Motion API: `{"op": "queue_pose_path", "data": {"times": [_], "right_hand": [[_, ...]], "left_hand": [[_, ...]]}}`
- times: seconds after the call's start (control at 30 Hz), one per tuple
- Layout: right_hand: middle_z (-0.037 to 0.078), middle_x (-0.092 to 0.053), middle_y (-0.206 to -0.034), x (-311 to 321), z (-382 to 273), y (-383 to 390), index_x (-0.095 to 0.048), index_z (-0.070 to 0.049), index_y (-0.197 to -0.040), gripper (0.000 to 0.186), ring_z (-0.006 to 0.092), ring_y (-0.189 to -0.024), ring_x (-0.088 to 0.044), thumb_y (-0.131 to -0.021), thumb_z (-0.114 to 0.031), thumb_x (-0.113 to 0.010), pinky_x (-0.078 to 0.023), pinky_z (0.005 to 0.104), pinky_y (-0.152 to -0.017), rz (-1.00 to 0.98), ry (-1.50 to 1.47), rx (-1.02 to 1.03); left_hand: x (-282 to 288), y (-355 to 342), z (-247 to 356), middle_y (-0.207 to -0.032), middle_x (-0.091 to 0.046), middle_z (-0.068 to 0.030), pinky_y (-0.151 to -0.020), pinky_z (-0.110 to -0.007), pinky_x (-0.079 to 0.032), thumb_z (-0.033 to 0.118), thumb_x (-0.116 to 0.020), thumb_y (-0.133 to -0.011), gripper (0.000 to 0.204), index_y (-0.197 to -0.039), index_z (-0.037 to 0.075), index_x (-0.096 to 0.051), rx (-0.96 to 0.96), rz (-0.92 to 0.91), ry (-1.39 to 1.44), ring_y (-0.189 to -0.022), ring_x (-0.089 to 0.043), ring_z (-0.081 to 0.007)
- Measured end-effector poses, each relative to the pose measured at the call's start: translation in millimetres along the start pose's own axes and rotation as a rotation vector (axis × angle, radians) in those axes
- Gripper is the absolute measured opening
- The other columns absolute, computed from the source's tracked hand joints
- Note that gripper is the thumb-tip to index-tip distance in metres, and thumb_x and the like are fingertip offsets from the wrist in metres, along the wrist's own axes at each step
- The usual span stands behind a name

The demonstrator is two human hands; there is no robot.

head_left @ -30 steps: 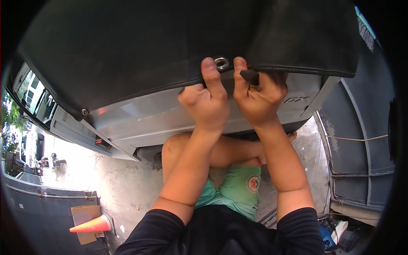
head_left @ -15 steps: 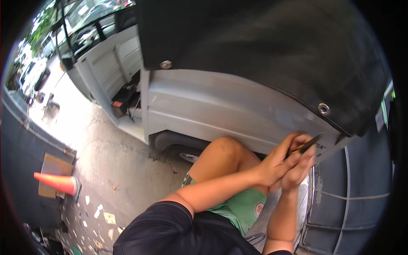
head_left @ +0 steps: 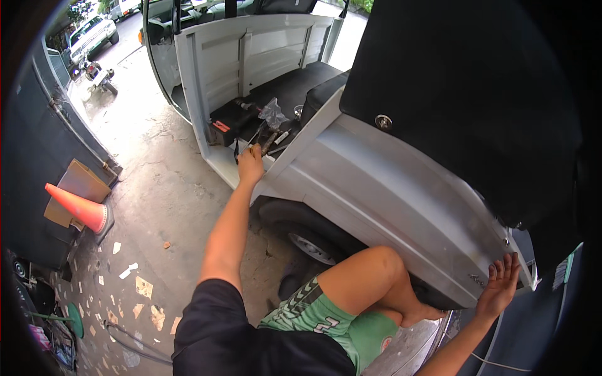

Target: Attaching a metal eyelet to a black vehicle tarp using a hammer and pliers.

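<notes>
- Left hand [head_left: 250,164] stretched toward 11 o'clock, fingers curled onto tools [head_left: 269,139] on the vehicle floor [head_left: 219,164]; exact grip cannot be told.
- Right hand [head_left: 500,283] at 4 o'clock, fingers spread, palm braced on grey body panel [head_left: 401,207], likely for balance.
- Black cover [head_left: 464,94] hangs above.

One head cam — looks down-left, close over grey vehicle body [head_left: 376,188] — wide fisheye.

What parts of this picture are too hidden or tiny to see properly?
- Head view: the left hand covers whatever its fingers touch among the tools on the vehicle floor.
- The tools are too small to identify.
- The wheel is partly hidden by the grey body panel and the knee.
</notes>
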State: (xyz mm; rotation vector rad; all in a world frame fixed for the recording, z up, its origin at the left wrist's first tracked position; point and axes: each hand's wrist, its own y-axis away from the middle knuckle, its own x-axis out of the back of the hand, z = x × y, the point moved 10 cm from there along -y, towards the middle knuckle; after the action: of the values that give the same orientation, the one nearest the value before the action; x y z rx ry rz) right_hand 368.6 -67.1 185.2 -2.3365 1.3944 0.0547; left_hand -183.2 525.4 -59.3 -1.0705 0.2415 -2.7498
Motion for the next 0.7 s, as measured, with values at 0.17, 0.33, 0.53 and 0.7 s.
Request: {"op": "queue_pose_path", "data": {"times": [0.17, 0.33, 0.53, 0.7], "right_hand": [[0.002, -0.067, -0.110, -7.4, -22.9, -14.6, -0.044, -0.001, -0.152, 0.060, 0.0071, -0.081, -0.061, -0.110, -0.043, -0.047, -0.049, 0.0224, -0.074, -0.052, -0.006, -0.040], [0.007, -0.068, -0.114, -76.3, -26.4, -28.0, -0.042, -0.005, -0.154, 0.059, 0.0081, -0.067, -0.054, -0.110, -0.043, -0.045, -0.039, 0.0206, -0.050, -0.312, -0.259, -0.166], [0.013, -0.071, -0.106, -48.3, -90.5, -34.4, -0.067, -0.003, -0.121, 0.038, 0.0254, -0.091, -0.069, -0.095, -0.030, -0.070, -0.054, 0.0379, -0.081, 0.375, 0.909, 0.518], [0.031, -0.069, -0.118, -15.4, -57.8, -85.9, -0.041, -0.001, -0.148, 0.081, 0.0437, -0.110, -0.068, -0.082, -0.027, -0.079, -0.052, 0.0477, -0.097, 0.072, 1.198, 0.113]], "left_hand": [[-81.5, -64.6, 16.4, -0.122, -0.063, -0.0302, -0.091, -0.053, -0.048, 0.043, -0.046, -0.106, 0.048, -0.115, 0.001, -0.066, -0.216, -0.060, -0.337, -0.107, -0.063, -0.0467], [-145.2, -83.0, -31.7, -0.106, -0.075, -0.0163, -0.089, -0.044, -0.054, 0.020, -0.060, -0.092, 0.032, -0.116, 0.006, -0.075, -0.336, -0.311, -0.072, -0.094, -0.072, -0.0323], [-30.3, -53.2, 17.5, -0.126, -0.068, -0.0248, -0.099, -0.041, -0.051, 0.028, -0.064, -0.101, 0.043, -0.128, -0.006, -0.065, -0.318, 0.104, 0.051, -0.114, -0.066, -0.0364], [103.4, 139.8, 214.3, -0.117, -0.064, -0.0193, -0.095, -0.042, -0.050, 0.012, -0.064, -0.102, 0.025, -0.119, -0.007, -0.063, -0.772, 0.276, 0.518, -0.106, -0.063, -0.0336]]}}
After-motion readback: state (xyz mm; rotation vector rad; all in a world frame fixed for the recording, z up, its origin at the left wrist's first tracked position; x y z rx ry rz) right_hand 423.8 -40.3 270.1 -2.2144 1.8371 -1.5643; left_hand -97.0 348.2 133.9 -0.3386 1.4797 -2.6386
